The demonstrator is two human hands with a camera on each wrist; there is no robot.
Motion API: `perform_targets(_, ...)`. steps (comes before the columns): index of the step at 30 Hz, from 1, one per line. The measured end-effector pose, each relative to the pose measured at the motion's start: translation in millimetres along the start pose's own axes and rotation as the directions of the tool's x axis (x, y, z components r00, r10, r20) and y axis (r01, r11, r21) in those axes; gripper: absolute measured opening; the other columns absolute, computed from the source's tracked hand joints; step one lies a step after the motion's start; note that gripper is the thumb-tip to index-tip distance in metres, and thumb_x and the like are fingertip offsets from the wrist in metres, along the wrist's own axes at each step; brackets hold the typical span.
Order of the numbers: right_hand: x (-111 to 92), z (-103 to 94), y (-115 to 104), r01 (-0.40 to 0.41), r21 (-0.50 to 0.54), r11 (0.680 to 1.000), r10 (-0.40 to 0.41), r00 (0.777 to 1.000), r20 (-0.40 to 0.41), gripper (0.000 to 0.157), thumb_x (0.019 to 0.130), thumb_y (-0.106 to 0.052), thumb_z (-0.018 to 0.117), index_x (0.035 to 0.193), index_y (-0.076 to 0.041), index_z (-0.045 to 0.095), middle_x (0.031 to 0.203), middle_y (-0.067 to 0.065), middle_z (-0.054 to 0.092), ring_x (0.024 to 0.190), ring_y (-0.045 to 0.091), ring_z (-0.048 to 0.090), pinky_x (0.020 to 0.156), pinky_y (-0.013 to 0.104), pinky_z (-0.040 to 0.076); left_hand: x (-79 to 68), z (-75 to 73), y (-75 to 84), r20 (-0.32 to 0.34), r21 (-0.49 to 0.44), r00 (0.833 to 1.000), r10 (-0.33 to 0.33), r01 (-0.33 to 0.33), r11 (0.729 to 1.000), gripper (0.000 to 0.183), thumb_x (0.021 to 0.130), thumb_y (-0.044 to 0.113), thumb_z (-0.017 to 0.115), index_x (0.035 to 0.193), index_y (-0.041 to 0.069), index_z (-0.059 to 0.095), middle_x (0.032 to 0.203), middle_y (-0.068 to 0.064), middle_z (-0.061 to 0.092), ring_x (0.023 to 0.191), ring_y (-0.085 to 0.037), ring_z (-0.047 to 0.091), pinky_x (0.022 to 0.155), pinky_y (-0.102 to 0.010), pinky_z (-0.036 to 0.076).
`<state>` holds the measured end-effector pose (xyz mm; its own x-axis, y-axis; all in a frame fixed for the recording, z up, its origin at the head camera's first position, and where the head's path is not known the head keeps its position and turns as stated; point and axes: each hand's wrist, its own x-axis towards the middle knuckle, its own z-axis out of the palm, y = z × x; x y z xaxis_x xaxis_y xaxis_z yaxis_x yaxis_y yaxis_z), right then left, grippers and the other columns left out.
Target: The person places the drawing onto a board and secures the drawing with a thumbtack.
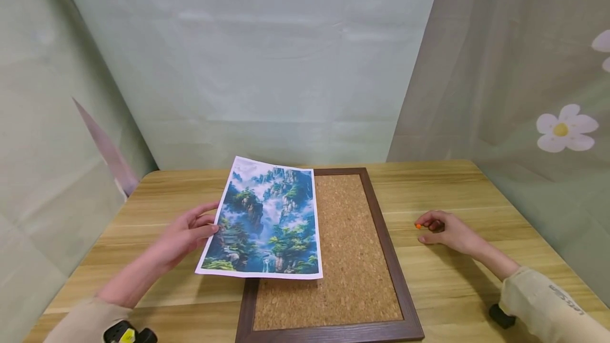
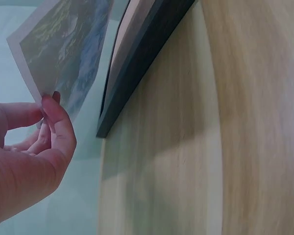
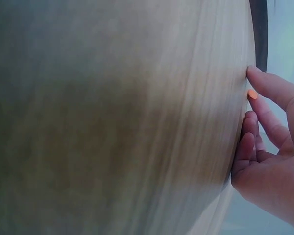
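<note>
My left hand (image 1: 188, 232) pinches the left edge of a printed landscape picture (image 1: 267, 221), thumb on the front and fingers behind. The sheet is raised and tilted over the left part of a framed cork board (image 1: 343, 247), hiding some of it. In the left wrist view, thumb and forefinger meet at the edge of the picture (image 2: 63, 54). To the right of the board, my right hand (image 1: 448, 232) is low at the table, thumb and forefinger apart. A small orange pushpin (image 3: 252, 94) is at the forefinger's tip, with the thumb apart from it.
The cork board's dark brown frame (image 1: 388, 242) lies on a wood-grain table (image 1: 457, 189). Pale cloth (image 1: 267, 68) hangs behind the table and along both sides, with white flowers (image 1: 567, 128) printed on the right.
</note>
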<state>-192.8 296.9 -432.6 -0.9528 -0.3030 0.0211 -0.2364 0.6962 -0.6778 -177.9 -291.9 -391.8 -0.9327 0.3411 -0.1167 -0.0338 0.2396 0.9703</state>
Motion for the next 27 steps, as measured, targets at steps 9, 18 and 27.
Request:
perform_targets(9,22.6,11.9,-10.2,0.031,0.020,0.999,-0.031,0.999,0.009,0.032,0.086,-0.019,0.076,0.113,-0.005,0.067,0.104,0.008,0.064,0.084,0.002,0.050,0.071,0.021,0.045,-2.1,4.1,5.0,-0.016,-0.038,1.000,-0.026,0.025,0.999,0.071,0.099,0.012,0.056,0.157,0.001,0.016,0.115,0.004,0.065,0.097,-0.006,0.067,0.084,-0.025,0.057)
perform_targets(18,37.1,19.7,-25.0,0.049,0.009,0.999,-0.049,0.999,0.007,0.032,0.085,-0.019,0.077,0.112,-0.005,0.068,0.103,0.007,0.064,0.084,0.002,0.050,0.071,0.021,0.045,-3.3,6.3,6.7,-0.027,-0.059,0.999,-0.028,0.027,0.998,0.070,0.098,0.009,0.055,0.157,0.002,0.017,0.113,0.000,0.064,0.096,-0.008,0.066,0.083,-0.027,0.057)
perform_targets(27,47.3,25.6,-38.6,0.068,0.008,0.998,-0.068,0.998,0.003,0.032,0.085,-0.019,0.077,0.112,-0.004,0.067,0.103,0.008,0.064,0.084,0.002,0.051,0.071,0.021,0.045,-3.0,6.1,4.3,-0.023,-0.097,1.000,-0.016,0.014,0.995,0.071,0.098,0.006,0.055,0.158,0.006,0.017,0.109,0.002,0.065,0.095,-0.009,0.065,0.083,-0.028,0.057)
